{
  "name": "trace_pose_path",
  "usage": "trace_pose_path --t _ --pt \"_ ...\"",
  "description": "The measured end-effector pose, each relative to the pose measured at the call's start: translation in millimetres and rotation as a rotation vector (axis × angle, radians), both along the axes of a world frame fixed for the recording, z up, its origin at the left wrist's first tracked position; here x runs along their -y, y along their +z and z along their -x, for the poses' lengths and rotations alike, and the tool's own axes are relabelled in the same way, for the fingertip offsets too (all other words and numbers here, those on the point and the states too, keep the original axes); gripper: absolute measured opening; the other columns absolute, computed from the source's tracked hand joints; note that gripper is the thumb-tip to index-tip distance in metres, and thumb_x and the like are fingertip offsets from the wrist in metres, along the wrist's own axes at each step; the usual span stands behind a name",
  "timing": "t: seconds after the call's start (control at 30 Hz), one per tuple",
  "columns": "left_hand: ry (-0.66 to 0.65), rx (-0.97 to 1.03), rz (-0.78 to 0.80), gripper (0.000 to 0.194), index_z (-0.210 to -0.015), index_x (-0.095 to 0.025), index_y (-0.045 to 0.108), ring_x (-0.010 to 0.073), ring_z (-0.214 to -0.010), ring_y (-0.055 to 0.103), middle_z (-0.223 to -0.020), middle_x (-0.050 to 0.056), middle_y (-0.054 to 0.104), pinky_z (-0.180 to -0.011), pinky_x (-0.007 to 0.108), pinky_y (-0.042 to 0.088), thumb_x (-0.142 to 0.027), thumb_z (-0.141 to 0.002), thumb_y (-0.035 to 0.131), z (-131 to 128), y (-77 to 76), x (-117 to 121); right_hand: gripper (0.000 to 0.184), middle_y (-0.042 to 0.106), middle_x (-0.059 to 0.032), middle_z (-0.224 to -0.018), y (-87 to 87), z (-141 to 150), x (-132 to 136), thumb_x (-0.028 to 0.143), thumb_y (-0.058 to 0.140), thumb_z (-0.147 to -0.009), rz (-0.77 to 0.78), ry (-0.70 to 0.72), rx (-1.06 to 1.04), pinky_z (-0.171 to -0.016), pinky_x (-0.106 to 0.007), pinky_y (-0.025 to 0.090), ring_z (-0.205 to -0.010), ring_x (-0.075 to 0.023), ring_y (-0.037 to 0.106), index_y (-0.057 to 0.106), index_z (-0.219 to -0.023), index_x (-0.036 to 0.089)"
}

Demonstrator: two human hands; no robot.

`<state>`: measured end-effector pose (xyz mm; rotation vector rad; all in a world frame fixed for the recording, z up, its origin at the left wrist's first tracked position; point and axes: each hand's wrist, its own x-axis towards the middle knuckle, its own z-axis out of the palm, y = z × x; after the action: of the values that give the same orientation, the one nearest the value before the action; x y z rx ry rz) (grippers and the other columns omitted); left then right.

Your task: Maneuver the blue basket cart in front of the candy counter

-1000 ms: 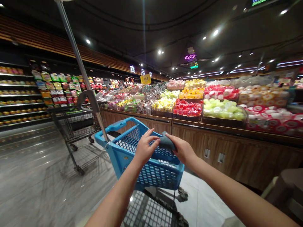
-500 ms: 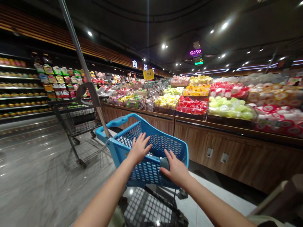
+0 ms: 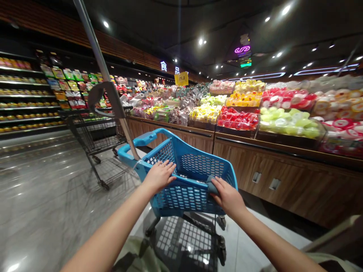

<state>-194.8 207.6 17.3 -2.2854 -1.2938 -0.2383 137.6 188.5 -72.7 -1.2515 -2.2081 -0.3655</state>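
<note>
A blue plastic shopping cart (image 3: 184,198) with perforated walls stands in front of me. My left hand (image 3: 160,175) lies over its near rim, fingers close together and hooked toward the inside, thumb along the edge. Farther right on the same rim, my right hand (image 3: 228,196) is closed around a grey-blue cloth (image 3: 212,185) and presses it against the edge. Part of the cloth is hidden under the fingers. No goods show in the visible part of the basket.
A slanted metal pole with a grey loop handle (image 3: 106,100) rises by the cart's left end. Behind it stands a dark wire shopping cart (image 3: 103,139). A wooden display counter (image 3: 238,156) bears heaps of packed sweets (image 3: 289,122). Stocked shelves (image 3: 25,102) line the left.
My left hand has come down from above the basket onto the rim, its spread fingers drawing together. My right hand has closed on the cloth. The view has shifted slightly.
</note>
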Motion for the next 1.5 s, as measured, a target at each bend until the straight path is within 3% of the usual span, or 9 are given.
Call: trace_pose_path --t 0.2,0.33,0.47,0.63,0.9,1.03,1.2,1.4,1.5 --pt "-0.033 -0.012 0.027 0.035 -0.120 -0.019 0.064 0.0296 -0.112 0.064 -0.123 0.011 0.068 -0.094 0.044 0.047 -0.037 -0.091 0.059 -9.7 -4.4 -4.0 0.040 0.056 -0.0118 -0.136 5.4 39.6 5.7 0.035 0.051 -0.094 -0.079 -0.112 -0.010 -0.104 -0.051 0.039 -0.128 -0.0335 0.047 0.056 -0.131 0.019" --pt "-0.032 -0.022 0.019 0.033 -0.119 -0.020 0.064 0.0287 -0.111 0.064 -0.123 0.010 0.068 -0.095 0.044 0.047 -0.036 -0.091 0.059 -9.6 -2.2 -1.5 0.046 0.054 -0.0138 -0.137 12.6 84.8 3.9 0.038 0.052 -0.093 -0.091 -0.065 -0.027 -0.107 -0.052 0.033 -0.127 -0.0329 0.047 0.053 -0.135 0.020" --pt "-0.015 -0.024 0.011 0.034 -0.120 -0.018 0.063 0.0296 -0.113 0.063 -0.125 0.011 0.066 -0.097 0.046 0.047 -0.036 -0.091 0.059 -10.8 -1.1 3.7 0.048 0.051 -0.0146 -0.140 12.1 95.4 -0.8 0.037 0.057 -0.090 -0.104 0.008 -0.013 -0.105 -0.049 0.036 -0.127 -0.0331 0.046 0.053 -0.135 0.019" --pt "-0.010 -0.002 -0.001 0.036 -0.123 -0.018 0.062 0.0299 -0.114 0.063 -0.127 0.012 0.065 -0.094 0.046 0.048 -0.038 -0.093 0.054 -19.1 -1.4 13.4 0.045 0.052 -0.0132 -0.140 8.2 62.0 -1.3 0.030 0.056 -0.091 -0.086 0.051 0.057 -0.098 -0.045 0.044 -0.123 -0.0319 0.050 0.053 -0.134 0.019" --pt "-0.033 0.124 -0.019 0.033 -0.121 -0.018 0.063 0.0298 -0.113 0.063 -0.126 0.013 0.065 -0.098 0.048 0.044 -0.035 -0.095 0.052 -38.4 -3.7 30.4 0.040 0.060 -0.0120 -0.129 -8.6 -37.3 -5.5 0.034 0.050 -0.093 -0.049 0.005 -0.032 -0.096 -0.043 0.048 -0.114 -0.0257 0.058 0.054 -0.131 0.020" --pt "-0.034 0.144 -0.013 0.023 -0.107 -0.019 0.066 0.0273 -0.107 0.066 -0.123 0.012 0.067 -0.095 0.046 0.046 -0.032 -0.094 0.054 -45.0 -5.2 29.5 0.038 0.062 -0.0113 -0.124 -11.3 -53.9 -9.1 0.037 0.047 -0.095 -0.031 -0.032 -0.074 -0.096 -0.042 0.047 -0.111 -0.0250 0.058 0.056 -0.126 0.017" --pt "-0.051 0.159 -0.012 0.017 -0.089 -0.020 0.067 0.0253 -0.104 0.067 -0.121 0.009 0.069 -0.096 0.046 0.046 -0.030 -0.094 0.054 -48.1 -8.8 22.3 0.034 0.063 -0.0122 -0.120 -3.7 -20.2 -7.4 0.033 0.046 -0.096 -0.052 -0.113 -0.112 -0.095 -0.043 0.046 -0.109 -0.0268 0.058 0.058 -0.123 0.016" --pt "-0.054 0.146 -0.010 0.019 -0.089 -0.020 0.067 0.0248 -0.107 0.066 -0.122 0.009 0.068 -0.097 0.047 0.046 -0.029 -0.094 0.052 -49.3 -7.3 16.6 0.050 0.056 -0.0161 -0.130 15.0 49.9 -4.4 0.039 0.060 -0.087 -0.063 0.019 -0.075 -0.099 -0.048 0.042 -0.117 -0.0314 0.052 0.054 -0.133 0.019" --pt "-0.044 0.140 -0.001 0.019 -0.089 -0.020 0.068 0.0257 -0.109 0.066 -0.123 0.010 0.068 -0.099 0.049 0.044 -0.030 -0.094 0.052 -47.5 -6.4 15.0 0.049 0.057 -0.0160 -0.129 18.9 63.6 -8.1 0.038 0.060 -0.088 -0.058 0.057 -0.067 -0.094 -0.046 0.045 -0.114 -0.0307 0.054 0.054 -0.134 0.022"
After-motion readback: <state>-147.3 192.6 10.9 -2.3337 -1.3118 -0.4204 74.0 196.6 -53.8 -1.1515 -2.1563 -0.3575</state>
